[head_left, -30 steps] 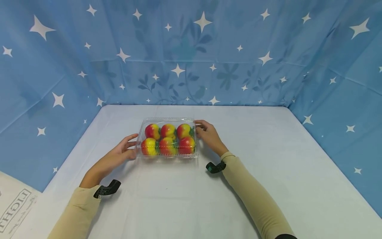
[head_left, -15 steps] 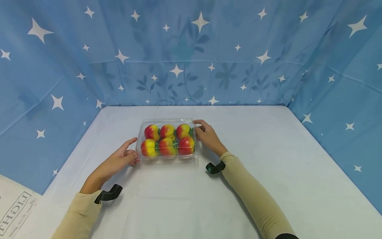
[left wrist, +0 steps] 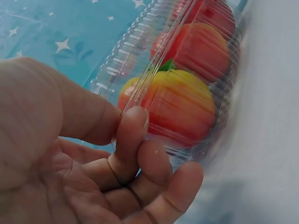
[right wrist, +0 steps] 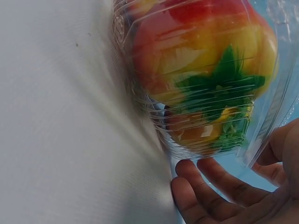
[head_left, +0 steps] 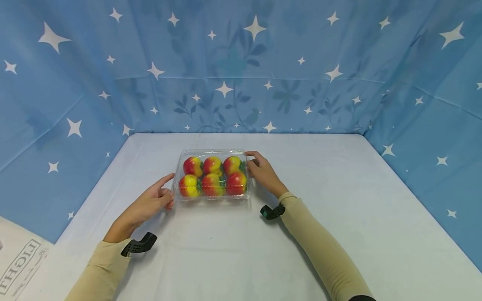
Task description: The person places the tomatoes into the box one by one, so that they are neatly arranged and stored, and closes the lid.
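A clear plastic clamshell box (head_left: 211, 197) lies on the white table with its lid down. Through the plastic show several red-and-yellow fruits (head_left: 212, 166) in two rows, with green star-shaped leaf tops (right wrist: 224, 84). At the box's left side, my left hand (head_left: 148, 200) pinches the rim between thumb and a curled finger; the index finger points out toward the edge in the head view. My right hand (head_left: 263, 171) holds the rim at the right side near the far corner. Its thumb is partly hidden in the right wrist view, and the other fingers bend beside the box wall.
White cloth covers the table (head_left: 320, 179), and its far edge meets a blue star-patterned curtain (head_left: 293, 62), which also hangs at both sides. A pale printed sheet (head_left: 20, 259) shows at the lower left. Each wrist wears a black camera mount (head_left: 139, 244).
My left hand has slid slightly nearer along the box's left side; its lower fingers have curled in while the index stays extended. The right hand and the box look nearly still.
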Demonstrator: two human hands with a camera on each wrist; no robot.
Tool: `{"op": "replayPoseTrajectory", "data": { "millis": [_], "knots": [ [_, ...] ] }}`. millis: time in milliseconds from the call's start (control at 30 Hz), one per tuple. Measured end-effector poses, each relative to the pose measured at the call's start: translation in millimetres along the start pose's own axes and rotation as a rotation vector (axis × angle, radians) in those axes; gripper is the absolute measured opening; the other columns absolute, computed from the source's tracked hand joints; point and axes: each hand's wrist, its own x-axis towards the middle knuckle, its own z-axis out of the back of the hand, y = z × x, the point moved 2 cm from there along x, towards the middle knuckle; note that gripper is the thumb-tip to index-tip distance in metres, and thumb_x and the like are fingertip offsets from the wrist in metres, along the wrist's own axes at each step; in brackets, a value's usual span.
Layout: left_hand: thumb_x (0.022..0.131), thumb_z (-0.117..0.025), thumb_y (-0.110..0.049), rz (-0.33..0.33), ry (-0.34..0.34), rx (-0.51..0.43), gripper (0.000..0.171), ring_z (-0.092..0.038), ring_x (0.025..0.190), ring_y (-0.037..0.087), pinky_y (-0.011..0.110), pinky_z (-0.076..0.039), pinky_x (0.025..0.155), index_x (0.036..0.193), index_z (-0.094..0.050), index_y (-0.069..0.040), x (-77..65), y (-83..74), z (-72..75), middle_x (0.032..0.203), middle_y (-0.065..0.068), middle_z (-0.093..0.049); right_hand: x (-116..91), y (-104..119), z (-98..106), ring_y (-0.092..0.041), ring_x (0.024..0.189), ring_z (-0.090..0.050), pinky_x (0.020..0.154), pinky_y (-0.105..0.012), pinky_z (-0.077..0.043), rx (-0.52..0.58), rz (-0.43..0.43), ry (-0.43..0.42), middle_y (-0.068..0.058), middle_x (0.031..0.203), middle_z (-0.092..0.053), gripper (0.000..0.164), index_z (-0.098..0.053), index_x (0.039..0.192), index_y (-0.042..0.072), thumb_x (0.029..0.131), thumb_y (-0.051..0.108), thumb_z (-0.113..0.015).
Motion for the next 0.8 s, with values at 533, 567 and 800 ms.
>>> {"op": "replayPoseTrajectory", "data": {
  "millis": [533, 567, 800],
  "knots": [
    [0.11, -0.049, -0.005, 0.022, -0.064, 0.019, 0.068, -0.074, 0.093, 0.027, 0.063, -0.039, 0.115, 0.169, -0.015, 0.003, 0.6, 0.2, -1.4, 0.083, 0.012, -0.068, -16.2, 11.1, 19.3, -0.038, 0.119, -0.068, 0.102, -0.051, -0.056, -0.005, 0.056, 0.096, -0.024, 0.147, -0.059, 0.051, -0.045, 0.163, 0.01, 0.114, 0.022, -0.051],
    [0.109, -0.048, -0.005, 0.025, -0.064, 0.014, 0.069, -0.075, 0.094, 0.027, 0.065, -0.037, 0.116, 0.169, -0.015, 0.003, 0.9, 0.1, -1.3, 0.083, 0.013, -0.068, -19.0, 12.8, 21.4, -0.038, 0.118, -0.069, 0.101, -0.051, -0.057, -0.011, 0.058, 0.103, -0.024, 0.146, -0.059, 0.052, -0.045, 0.163, 0.01, 0.113, 0.021, -0.052],
    [0.109, -0.048, -0.006, 0.037, -0.058, 0.0, 0.069, -0.075, 0.097, 0.027, 0.066, -0.034, 0.117, 0.17, -0.014, 0.002, 1.5, -0.5, -0.6, 0.075, 0.01, -0.062, -40.9, 22.2, 30.4, -0.033, 0.115, -0.071, 0.1, -0.049, -0.058, -0.053, 0.039, 0.17, -0.02, 0.144, -0.061, 0.06, -0.039, 0.166, 0.011, 0.111, 0.024, -0.056]
  ]
}}
